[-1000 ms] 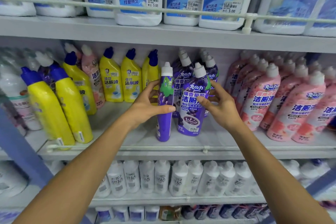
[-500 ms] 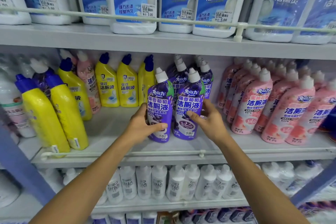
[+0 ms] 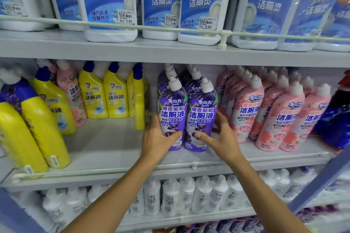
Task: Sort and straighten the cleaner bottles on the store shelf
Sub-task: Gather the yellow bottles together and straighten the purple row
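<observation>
Nearest the camera, both forearms reached up over the shelf rail [image 3: 132, 173]. The left hand [image 3: 157, 138] was wrapped around the lower body of the left purple bottle [image 3: 173, 113], fingers [image 3: 175, 134] clamped on it, thumb across the front. The right hand [image 3: 220, 138] cupped the right purple bottle [image 3: 202, 115] from the other side, fingers spread apart, thumb touching the label and the rest loose beside it; that looked more like steadying than gripping. Both bottles stood upright, touching, labels forward, at the front of the middle shelf [image 3: 106, 145], probably squared up as the face of the purple row lined up behind them. Just right stood the pink bottles [image 3: 248, 111], leaning in rows. Further left, the yellow bottles [image 3: 115, 96] sat apart, several tilted, with one pink stray [image 3: 73, 92] among them, likely needing sorting yet.
</observation>
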Available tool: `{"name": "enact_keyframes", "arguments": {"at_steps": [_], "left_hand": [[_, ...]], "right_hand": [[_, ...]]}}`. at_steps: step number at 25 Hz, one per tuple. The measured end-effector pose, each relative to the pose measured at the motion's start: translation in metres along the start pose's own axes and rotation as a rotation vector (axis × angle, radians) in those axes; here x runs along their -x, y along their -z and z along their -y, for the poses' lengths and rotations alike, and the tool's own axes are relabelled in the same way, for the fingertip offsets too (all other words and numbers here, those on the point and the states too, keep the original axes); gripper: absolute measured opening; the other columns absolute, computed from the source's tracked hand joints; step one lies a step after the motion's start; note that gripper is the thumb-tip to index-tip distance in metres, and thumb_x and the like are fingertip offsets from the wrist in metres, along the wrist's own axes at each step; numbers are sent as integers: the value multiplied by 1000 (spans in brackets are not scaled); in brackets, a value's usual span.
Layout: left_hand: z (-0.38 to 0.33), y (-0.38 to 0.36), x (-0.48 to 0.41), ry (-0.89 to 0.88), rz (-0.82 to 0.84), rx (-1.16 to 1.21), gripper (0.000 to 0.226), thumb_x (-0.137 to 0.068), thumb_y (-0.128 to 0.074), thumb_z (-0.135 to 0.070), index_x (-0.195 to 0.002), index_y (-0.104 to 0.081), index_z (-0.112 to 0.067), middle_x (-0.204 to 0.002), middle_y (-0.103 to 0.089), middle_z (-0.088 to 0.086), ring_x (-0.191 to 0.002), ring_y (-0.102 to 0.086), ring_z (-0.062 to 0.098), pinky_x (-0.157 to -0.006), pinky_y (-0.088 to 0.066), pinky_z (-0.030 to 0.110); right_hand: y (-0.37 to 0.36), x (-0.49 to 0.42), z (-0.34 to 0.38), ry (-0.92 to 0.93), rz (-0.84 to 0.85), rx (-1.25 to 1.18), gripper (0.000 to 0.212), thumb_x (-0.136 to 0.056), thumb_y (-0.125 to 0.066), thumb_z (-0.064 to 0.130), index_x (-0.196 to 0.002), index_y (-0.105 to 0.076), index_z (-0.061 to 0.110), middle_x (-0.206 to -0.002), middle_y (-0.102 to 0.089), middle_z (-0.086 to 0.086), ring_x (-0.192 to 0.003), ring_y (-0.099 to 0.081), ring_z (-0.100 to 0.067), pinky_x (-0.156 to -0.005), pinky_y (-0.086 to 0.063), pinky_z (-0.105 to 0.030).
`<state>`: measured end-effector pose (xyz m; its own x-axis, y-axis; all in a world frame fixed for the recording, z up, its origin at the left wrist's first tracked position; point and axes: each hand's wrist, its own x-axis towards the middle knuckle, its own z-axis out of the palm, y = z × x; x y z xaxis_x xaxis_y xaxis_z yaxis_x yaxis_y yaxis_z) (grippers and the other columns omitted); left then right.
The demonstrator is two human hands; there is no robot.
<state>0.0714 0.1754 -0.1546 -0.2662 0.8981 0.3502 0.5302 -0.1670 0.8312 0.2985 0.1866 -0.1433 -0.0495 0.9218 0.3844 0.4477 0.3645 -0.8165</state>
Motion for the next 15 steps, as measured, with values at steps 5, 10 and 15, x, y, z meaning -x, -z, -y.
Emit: {"name": "enact_keyframes", "arguments": {"at_steps": [5,10,15], "left_hand": [[0,-5,2,32,-100,-27,70,-61,-92,-42,-115,-51,-26,-112,-74,-4,-96,-73,22,-77,-61,43],[1,-7,-5,26,-160,2,68,-62,-95,-37,-117,-57,-23,-111,-74,-5,-90,-73,16,-75,-62,37],[6,-9,-6,31,-178,18,63,-63,-95,-33,-114,-58,-20,-108,-75,-2,-88,-73,15,-75,-63,37]], "right_hand": [[-34,5,7,3,-204,-26,96,-68,-91,47,-145,-37,29,-131,-62,14,-115,-64,-2,-98,-54,-28],[-32,-14,-3,-16,-150,14,98,-67,-84,64,-147,-34,37,-133,-63,7,-115,-65,-10,-99,-56,-40],[-34,-6,-6,25,-172,76,96,-75,-88,42,-152,-31,29,-133,-63,6,-115,-64,-11,-96,-53,-31]]}}
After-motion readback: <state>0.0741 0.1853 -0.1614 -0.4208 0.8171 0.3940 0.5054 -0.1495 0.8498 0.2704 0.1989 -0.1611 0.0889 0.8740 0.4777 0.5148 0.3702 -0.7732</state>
